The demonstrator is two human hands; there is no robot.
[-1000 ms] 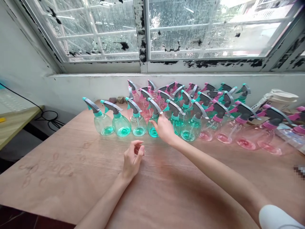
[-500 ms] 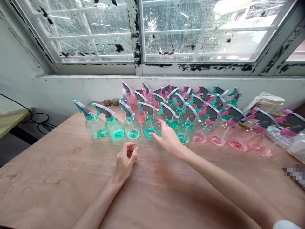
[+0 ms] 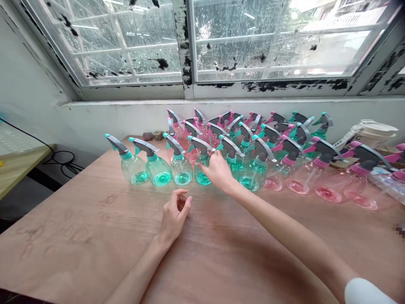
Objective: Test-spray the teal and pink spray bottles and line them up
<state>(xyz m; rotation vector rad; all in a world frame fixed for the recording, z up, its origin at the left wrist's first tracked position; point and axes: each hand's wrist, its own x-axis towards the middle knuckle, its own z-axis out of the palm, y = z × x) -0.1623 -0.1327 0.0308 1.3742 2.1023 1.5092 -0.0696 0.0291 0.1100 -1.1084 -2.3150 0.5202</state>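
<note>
My right hand (image 3: 219,172) is at a green spray bottle (image 3: 201,174) in the front row. Its thumb lies across the bottle's body and its fingers reach round the right side, partly hidden. The bottle stands upright, with a grey and teal trigger head. My left hand (image 3: 175,213) rests on the table, loosely curled, thumb apart from the fingers, holding nothing. Left of the gripped bottle stand a clear-green bottle (image 3: 182,171), a greener bottle (image 3: 159,171) and another pale green bottle (image 3: 134,169). To its right is a further green bottle (image 3: 253,175).
Pink spray bottles (image 3: 297,181) continue the front row rightward, with several pink and green ones behind. A white-lidded cup (image 3: 373,131) stands back right. Two small blocks (image 3: 153,135) lie by the wall, under the window (image 3: 126,46). The wooden table (image 3: 95,240) spreads in front.
My right hand drew slightly off the green spray bottle half a second ago and is back around its side now. The left hand keeps its pose. The camera view swung and returned.
</note>
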